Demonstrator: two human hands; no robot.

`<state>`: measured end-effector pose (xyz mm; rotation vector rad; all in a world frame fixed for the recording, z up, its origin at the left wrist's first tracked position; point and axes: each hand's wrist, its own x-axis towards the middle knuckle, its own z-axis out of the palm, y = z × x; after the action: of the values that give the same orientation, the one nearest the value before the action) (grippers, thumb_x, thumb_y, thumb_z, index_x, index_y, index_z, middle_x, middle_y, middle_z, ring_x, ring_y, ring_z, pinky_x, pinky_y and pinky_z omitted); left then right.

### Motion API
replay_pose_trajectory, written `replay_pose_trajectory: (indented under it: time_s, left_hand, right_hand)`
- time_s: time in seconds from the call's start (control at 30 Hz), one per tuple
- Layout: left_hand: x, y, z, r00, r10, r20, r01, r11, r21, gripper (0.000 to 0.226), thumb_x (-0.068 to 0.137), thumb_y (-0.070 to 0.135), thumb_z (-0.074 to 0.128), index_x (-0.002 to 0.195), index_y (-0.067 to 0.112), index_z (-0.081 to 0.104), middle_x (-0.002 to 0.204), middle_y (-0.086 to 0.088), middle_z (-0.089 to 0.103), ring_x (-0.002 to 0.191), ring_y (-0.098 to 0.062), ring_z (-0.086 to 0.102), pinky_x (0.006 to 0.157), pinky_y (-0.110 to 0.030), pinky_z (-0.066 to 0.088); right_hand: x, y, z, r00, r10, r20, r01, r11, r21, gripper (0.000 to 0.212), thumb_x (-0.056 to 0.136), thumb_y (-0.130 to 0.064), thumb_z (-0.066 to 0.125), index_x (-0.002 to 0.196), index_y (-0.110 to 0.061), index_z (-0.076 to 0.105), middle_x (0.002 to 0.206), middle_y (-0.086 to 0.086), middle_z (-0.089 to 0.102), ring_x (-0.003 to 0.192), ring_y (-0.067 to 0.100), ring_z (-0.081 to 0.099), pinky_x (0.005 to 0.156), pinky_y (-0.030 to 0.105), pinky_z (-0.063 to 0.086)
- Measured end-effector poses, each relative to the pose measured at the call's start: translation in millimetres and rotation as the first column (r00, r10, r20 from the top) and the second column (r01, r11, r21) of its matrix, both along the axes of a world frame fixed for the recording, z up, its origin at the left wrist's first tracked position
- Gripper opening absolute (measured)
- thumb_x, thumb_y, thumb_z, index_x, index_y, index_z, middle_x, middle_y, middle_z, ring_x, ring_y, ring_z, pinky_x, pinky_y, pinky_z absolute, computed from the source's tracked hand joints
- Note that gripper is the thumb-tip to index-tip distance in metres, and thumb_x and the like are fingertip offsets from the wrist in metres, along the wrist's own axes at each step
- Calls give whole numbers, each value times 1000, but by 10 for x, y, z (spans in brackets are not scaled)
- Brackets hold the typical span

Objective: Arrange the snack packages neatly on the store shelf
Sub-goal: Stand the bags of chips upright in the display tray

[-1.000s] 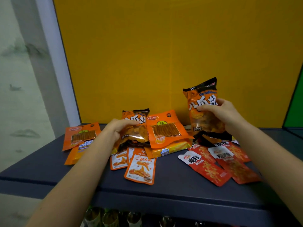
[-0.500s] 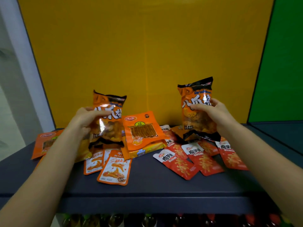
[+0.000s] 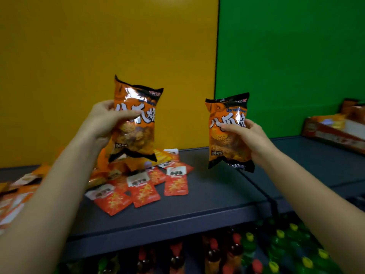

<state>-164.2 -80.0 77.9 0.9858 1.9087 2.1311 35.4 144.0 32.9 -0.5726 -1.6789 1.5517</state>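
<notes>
Two hands hold packets above the dark grey metal shelf: the left hand curls its fingers round one glossy orange-and-black foil snack bag over the shelf's pile of flat red sachets; the right hand pinches a second matching bag above the shelf's bare stretch.

The left bag and the right bag are coloured orange with black ends, and white letters are printed on both. The small packets are coloured red with white tops. The shelf is painted dark grey. Behind, a yellow panel and a green panel are seen.
</notes>
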Motion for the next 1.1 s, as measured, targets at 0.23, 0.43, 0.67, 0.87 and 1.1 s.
replay_pose_trajectory:
  time_s: [0.23,0.43,0.67,0.87,1.1]
  left_hand:
    - [1052,1510,-288,965,-237,111,239,971,-6,35,69,4,76,99,11,59,89,-6,69,73,-17,68,52,-23,57]
    - [1925,2619,-466,876,-439,200,455,889,-40,48,71,5,76,115,5,57,95,-8,69,77,-19,68,58,-28,56]
    - [2796,3767,-493,761,-597,253,628,776,-56,33,74,3,74,103,6,60,92,-9,69,73,-18,67,59,-26,57]
    - [3456,4741,-459,701,-661,267,695,717,-51,25,74,2,74,95,6,61,91,-10,70,68,-18,66,57,-25,55]
    - [4014,5948,-388,684,-675,278,713,700,-55,59,71,7,77,123,0,50,113,-17,66,75,-21,64,55,-27,51]
  right_hand:
    - [1324,810,-157,982,-186,9,187,982,-20,28,75,-21,76,91,-26,54,97,0,68,85,18,66,63,30,53]
    - [2287,1394,-284,930,-364,56,367,928,-56,43,73,-26,77,110,-20,56,103,4,68,94,24,66,77,39,56]
    - [3185,2026,-372,854,-519,34,520,849,-88,37,74,-24,77,103,-22,54,92,-2,67,81,16,66,59,29,54]
    - [3759,2699,-327,789,-613,37,613,784,-96,53,71,-27,79,118,-16,56,109,6,69,94,24,68,68,34,57]
    - [4199,3718,-99,772,-635,37,636,771,-43,62,73,-28,77,128,-13,51,115,8,67,90,22,67,67,35,56]
